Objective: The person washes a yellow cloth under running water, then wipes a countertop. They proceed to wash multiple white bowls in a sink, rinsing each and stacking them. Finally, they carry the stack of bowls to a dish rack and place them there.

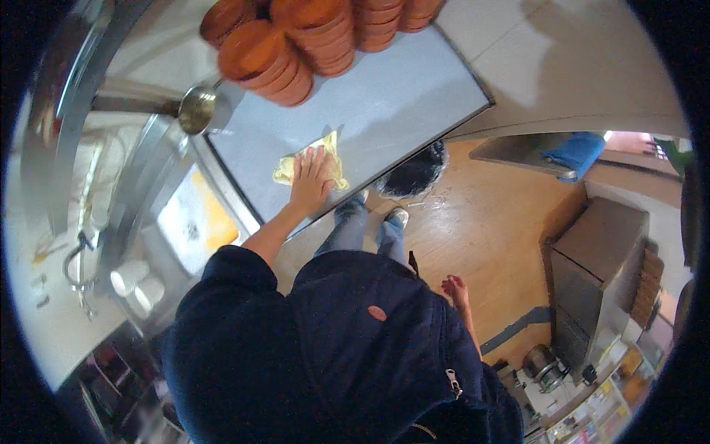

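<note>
A yellow cloth (335, 145) lies crumpled on a grey worktop (388, 116), near its front edge. My left hand (312, 176) presses down on it, palm down with the fingers stretched over the fabric. Low at my right side hangs my right hand (454, 286), away from the worktop, its fingers loosely bent and nothing seen in them. Several stacks of reddish-brown clay bowls (266, 61) stand at the back of the worktop, beyond the cloth. A round metal ladle or small pan (197, 109) juts over the worktop's left corner.
Left of the worktop are a metal-framed unit and white cylindrical containers (133, 283). A dark, plastic-lined bin (413, 172) stands by my feet, under the worktop's front edge. Across the brown floor are a shelf with a blue cloth (577, 152), a boxy cabinet (599, 238) and a metal pot (543, 363).
</note>
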Demonstrator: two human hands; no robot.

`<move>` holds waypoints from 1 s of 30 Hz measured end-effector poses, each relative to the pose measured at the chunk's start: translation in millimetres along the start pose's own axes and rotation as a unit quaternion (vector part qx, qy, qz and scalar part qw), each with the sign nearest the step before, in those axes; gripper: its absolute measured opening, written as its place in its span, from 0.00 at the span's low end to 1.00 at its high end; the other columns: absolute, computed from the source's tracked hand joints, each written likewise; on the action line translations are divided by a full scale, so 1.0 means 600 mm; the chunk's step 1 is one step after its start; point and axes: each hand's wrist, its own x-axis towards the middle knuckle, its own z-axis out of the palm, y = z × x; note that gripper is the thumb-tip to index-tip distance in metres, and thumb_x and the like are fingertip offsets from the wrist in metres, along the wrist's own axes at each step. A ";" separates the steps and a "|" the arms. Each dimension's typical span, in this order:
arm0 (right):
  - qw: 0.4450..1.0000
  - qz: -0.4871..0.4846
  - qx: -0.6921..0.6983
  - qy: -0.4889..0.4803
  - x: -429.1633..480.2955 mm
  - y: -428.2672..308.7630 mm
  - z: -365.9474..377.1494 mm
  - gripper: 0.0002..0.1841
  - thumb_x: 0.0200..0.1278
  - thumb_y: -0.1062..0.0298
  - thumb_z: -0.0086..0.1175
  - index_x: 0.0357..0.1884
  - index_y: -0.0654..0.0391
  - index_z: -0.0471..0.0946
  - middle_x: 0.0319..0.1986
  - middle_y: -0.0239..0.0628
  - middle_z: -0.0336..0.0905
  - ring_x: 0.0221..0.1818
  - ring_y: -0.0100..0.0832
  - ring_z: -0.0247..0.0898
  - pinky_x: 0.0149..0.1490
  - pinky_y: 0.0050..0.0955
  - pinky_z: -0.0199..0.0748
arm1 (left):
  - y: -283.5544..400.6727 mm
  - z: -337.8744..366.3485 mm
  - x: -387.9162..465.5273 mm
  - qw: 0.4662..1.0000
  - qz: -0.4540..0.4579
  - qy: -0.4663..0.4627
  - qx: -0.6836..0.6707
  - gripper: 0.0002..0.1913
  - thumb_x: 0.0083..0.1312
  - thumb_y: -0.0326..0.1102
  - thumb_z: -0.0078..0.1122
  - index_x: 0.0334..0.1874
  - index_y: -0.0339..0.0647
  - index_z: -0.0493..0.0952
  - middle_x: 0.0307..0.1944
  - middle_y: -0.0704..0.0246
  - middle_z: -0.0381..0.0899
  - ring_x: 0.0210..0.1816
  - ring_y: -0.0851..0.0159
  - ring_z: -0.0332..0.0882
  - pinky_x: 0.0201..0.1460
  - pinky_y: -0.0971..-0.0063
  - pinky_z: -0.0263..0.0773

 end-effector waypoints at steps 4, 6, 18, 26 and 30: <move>0.998 0.004 0.065 0.003 -0.016 0.036 0.009 0.15 0.65 0.60 0.53 0.47 0.60 0.72 0.32 0.40 0.80 0.29 0.28 0.75 0.32 0.24 0.70 | 0.062 0.024 0.175 0.998 0.056 0.029 0.021 0.32 0.63 0.49 0.48 0.66 0.38 0.60 0.70 0.59 0.52 0.71 0.49 0.47 0.72 0.53 0.37; 0.995 0.012 0.097 0.020 -0.031 0.055 0.015 0.15 0.64 0.60 0.54 0.46 0.60 0.72 0.31 0.38 0.79 0.28 0.26 0.74 0.31 0.23 0.68 | 0.087 0.047 0.292 0.992 0.084 0.090 0.019 0.32 0.64 0.50 0.47 0.66 0.38 0.60 0.70 0.58 0.53 0.70 0.50 0.48 0.72 0.53 0.38; 0.969 0.064 0.210 0.117 -0.160 0.166 0.097 0.05 0.66 0.67 0.50 0.37 0.56 0.69 0.26 0.35 0.74 0.25 0.26 0.70 0.28 0.22 0.66 | 0.235 0.174 0.673 0.991 -0.011 0.127 0.033 0.35 0.67 0.55 0.38 0.68 0.33 0.55 0.71 0.55 0.48 0.73 0.49 0.39 0.72 0.53 0.30; 0.980 0.053 0.171 0.091 -0.119 0.137 0.082 0.13 0.65 0.63 0.53 0.47 0.61 0.71 0.29 0.37 0.77 0.27 0.28 0.73 0.29 0.24 0.70 | 0.331 0.178 0.578 0.983 0.154 0.007 -0.102 0.27 0.70 0.50 0.32 0.68 0.47 0.60 0.71 0.66 0.52 0.73 0.57 0.42 0.73 0.59 0.33; 0.989 0.010 0.140 0.050 -0.087 0.111 0.045 0.14 0.65 0.62 0.54 0.46 0.61 0.72 0.29 0.36 0.77 0.28 0.27 0.74 0.30 0.25 0.71 | 0.317 0.168 0.515 0.945 0.273 0.010 -0.178 0.21 0.69 0.45 0.41 0.61 0.48 0.69 0.68 0.70 0.60 0.71 0.60 0.49 0.73 0.58 0.41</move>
